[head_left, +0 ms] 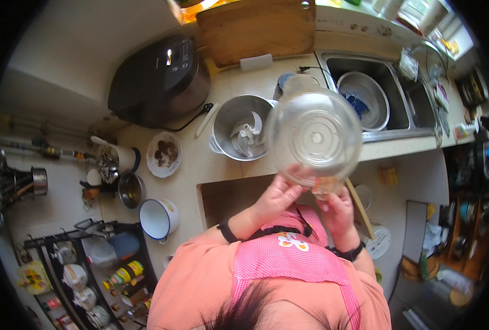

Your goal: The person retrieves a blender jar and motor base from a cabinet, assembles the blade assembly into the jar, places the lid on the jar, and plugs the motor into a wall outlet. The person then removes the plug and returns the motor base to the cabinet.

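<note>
I hold a round clear plastic lid (316, 118) by its near rim, tilted up above the counter's front edge. My left hand (280, 197) is closed on the rim at its near left. My right hand (339, 212) grips the near right of the rim, beside a small orange-and-white patch (326, 186), perhaps a label. Left of the lid stands a metal food-processor bowl (225, 124) with white curved blades (247, 132) inside. The lid covers part of the bowl's right side. Behind the lid, a clear container and a blue-topped item (284, 80) are partly hidden.
A dark rice cooker (162, 82) and a wooden board (255, 33) stand at the back. A white plate (155, 157) with brown bits and an enamel mug (159, 219) sit left. A drawer (222, 203) stands open before me. At right, the sink (404, 124) holds a metal basin (384, 104).
</note>
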{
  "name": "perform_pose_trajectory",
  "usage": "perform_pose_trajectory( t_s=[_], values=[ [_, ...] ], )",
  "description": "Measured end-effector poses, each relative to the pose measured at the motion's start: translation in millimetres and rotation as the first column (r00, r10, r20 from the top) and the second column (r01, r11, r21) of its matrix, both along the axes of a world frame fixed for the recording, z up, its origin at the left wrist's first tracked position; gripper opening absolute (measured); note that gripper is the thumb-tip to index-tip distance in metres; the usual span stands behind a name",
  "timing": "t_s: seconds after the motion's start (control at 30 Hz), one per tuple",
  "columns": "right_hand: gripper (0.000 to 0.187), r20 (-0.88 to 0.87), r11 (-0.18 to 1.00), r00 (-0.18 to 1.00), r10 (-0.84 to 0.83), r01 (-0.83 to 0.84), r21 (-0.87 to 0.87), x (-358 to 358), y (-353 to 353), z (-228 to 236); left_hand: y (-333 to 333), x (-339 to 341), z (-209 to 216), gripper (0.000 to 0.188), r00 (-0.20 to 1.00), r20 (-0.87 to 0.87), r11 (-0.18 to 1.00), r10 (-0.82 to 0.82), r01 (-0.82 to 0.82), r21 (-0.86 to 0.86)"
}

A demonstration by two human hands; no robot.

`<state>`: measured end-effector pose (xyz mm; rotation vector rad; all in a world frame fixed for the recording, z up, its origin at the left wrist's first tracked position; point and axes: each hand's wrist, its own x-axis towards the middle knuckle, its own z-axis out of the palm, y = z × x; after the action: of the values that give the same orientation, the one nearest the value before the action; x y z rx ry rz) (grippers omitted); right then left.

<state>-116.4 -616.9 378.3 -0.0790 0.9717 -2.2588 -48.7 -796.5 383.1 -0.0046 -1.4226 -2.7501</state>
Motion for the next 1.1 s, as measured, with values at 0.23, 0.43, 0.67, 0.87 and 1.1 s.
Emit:
perform_pose_trajectory(
  t_s=[0.23,0.43,0.67,0.87,1.1],
  values=[
    [0.021,0.010,0.856,0.867,0.498,-0.494,0.150,-41.9,-49.0,-9.3,-34.9,-4.2,7.7,0.025,0.930,0.116,0.911,0.349,-0.366,0.190],
    [0.032,-0.221,0.707,0.754,0.619,-0.412,0.575,-98.1,-49.5,16.4,-87.5,16.8,16.5,0.035,0.861,0.220,0.872,0.459,-0.484,0.077],
    [0.026,-0.574,0.795,0.704,0.419,0.022,0.607,-142.7,-133.8,26.4,-154.4,24.3,23.1,0.047,0.893,0.301,0.935,0.335,-0.354,0.011],
    [0.023,-0.434,0.756,0.780,0.450,-0.075,0.650,-156.6,-174.5,15.4,-197.1,7.6,11.1,0.041,0.929,0.323,0.967,0.180,-0.227,0.112],
    [0.024,-0.378,0.678,0.851,0.363,0.037,0.734,-134.2,-186.2,-9.8,-212.6,-11.0,-24.9,0.032,0.724,0.162,0.514,0.670,-0.296,-0.805]
  ],
)
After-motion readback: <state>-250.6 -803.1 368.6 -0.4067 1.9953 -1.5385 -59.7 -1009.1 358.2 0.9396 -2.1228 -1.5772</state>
